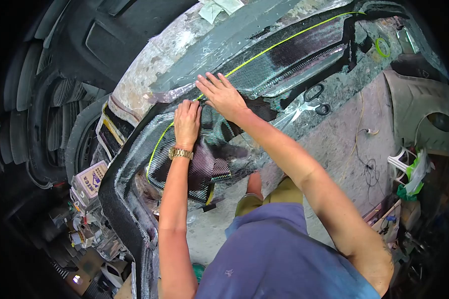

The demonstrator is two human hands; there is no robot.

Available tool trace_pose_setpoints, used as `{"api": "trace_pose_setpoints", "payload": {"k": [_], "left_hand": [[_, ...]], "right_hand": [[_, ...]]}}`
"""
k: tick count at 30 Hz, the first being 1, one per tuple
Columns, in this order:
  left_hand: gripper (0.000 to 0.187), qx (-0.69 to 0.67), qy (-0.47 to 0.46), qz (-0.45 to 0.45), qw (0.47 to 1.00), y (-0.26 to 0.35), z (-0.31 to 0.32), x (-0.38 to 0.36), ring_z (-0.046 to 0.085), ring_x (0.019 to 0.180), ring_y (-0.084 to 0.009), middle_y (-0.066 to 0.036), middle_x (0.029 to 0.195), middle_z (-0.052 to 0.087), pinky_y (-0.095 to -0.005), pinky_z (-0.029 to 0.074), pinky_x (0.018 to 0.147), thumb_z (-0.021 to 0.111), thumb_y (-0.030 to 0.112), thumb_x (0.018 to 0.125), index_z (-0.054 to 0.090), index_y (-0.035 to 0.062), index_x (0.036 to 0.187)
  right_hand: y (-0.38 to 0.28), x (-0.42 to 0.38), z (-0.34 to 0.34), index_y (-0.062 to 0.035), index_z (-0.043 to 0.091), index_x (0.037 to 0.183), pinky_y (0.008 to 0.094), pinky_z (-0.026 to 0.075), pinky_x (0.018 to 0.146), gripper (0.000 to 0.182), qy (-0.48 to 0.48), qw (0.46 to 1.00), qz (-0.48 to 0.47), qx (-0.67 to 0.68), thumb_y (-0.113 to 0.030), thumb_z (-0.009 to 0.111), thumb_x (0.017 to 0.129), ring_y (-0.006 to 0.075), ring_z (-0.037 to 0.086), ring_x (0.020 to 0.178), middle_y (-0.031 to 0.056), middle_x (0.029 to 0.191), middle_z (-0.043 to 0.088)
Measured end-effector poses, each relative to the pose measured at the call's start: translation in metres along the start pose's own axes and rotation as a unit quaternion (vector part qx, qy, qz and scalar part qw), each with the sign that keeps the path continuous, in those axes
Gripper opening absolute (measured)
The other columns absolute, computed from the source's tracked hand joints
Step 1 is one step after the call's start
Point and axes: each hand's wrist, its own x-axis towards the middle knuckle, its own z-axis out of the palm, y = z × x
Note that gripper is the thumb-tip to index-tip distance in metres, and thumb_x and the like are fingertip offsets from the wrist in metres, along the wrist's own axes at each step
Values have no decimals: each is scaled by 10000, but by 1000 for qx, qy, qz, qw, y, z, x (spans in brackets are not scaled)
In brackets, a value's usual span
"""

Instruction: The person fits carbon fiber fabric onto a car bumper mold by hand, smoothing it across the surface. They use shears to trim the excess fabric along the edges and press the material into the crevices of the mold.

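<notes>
Dark woven carbon-fibre cloth (264, 70) covers a long curved part in front of me. A thin yellow-green line (279, 44) runs along it and passes beneath both hands. My left hand (187, 123), with a watch (180, 153) on the wrist, presses on the cloth over the line, fingers slightly bent and close together. Up and to the right, my right hand (222, 95) lies open on the cloth, fingers spread across the line. Black-handled scissors (308, 106) lie opened on the surface to the right, apart from both hands. Whatever is under my palms is hidden.
A green tape ring (382, 48) is at the upper right. A white stool (401, 162) with plastic bags (418, 174) and a cable (370, 172) are at the right. Black moulded parts (35, 109) stack up at the left, above a labelled box (92, 179) among clutter.
</notes>
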Motion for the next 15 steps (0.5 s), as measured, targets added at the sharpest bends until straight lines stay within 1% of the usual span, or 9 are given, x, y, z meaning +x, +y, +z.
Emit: {"api": "trace_pose_setpoints", "payload": {"k": [1,3,4,6,8,11,12,15], "left_hand": [[158,17,-2,0,1000,0,3,2,577,949,-305,-110,996,592,-434,468,839,632,129,934,640,39,1063],[99,53,-5,1,999,-2,7,6,561,937,-301,-108,974,567,-431,459,815,630,122,925,623,48,990],[88,63,-5,2,998,-2,8,7,558,936,-304,-109,971,561,-433,458,813,627,120,925,616,49,975],[71,80,-6,9,997,-2,11,6,553,934,-308,-111,964,550,-437,457,807,619,116,925,601,51,946],[64,96,-12,8,995,-2,12,7,553,937,-310,-112,966,547,-436,457,809,610,114,932,602,51,947],[77,102,-8,22,995,0,11,7,553,937,-319,-118,970,543,-443,456,809,630,106,918,587,50,949],[96,95,-5,25,995,0,11,7,554,929,-323,-121,965,541,-449,457,807,649,100,904,580,53,952],[124,93,1,33,995,-3,12,7,558,919,-325,-123,956,540,-449,456,800,676,115,890,574,63,938]], "right_hand": [[0,0,1,-100,384,1525,456,244,1232,688,9,1000,-1,-1,-231,648,904,260,340,1482,65,1598,387],[0,-1,0,-114,371,1536,449,241,1234,692,-11,1000,4,-17,-263,648,920,250,321,1489,54,1608,367],[0,-1,-2,-122,364,1542,446,240,1234,694,-21,999,9,-25,-279,648,928,245,311,1493,49,1613,357],[-1,-1,-1,-123,364,1543,448,237,1235,706,-7,1000,8,-27,-272,654,917,245,312,1495,49,1612,361],[-1,-1,1,-132,353,1553,458,235,1236,738,-6,1000,13,-24,-282,675,906,251,309,1499,47,1614,358],[3,-5,-29,-147,325,1570,468,226,1237,785,-9,998,30,59,-306,699,899,260,294,1508,54,1629,334],[10,-7,-42,-153,348,1564,461,238,1233,771,14,997,53,62,-304,711,901,284,305,1505,82,1627,339],[51,-50,-104,-130,435,1519,435,306,1203,675,120,958,125,227,-259,704,913,308,385,1465,125,1580,415]]}}
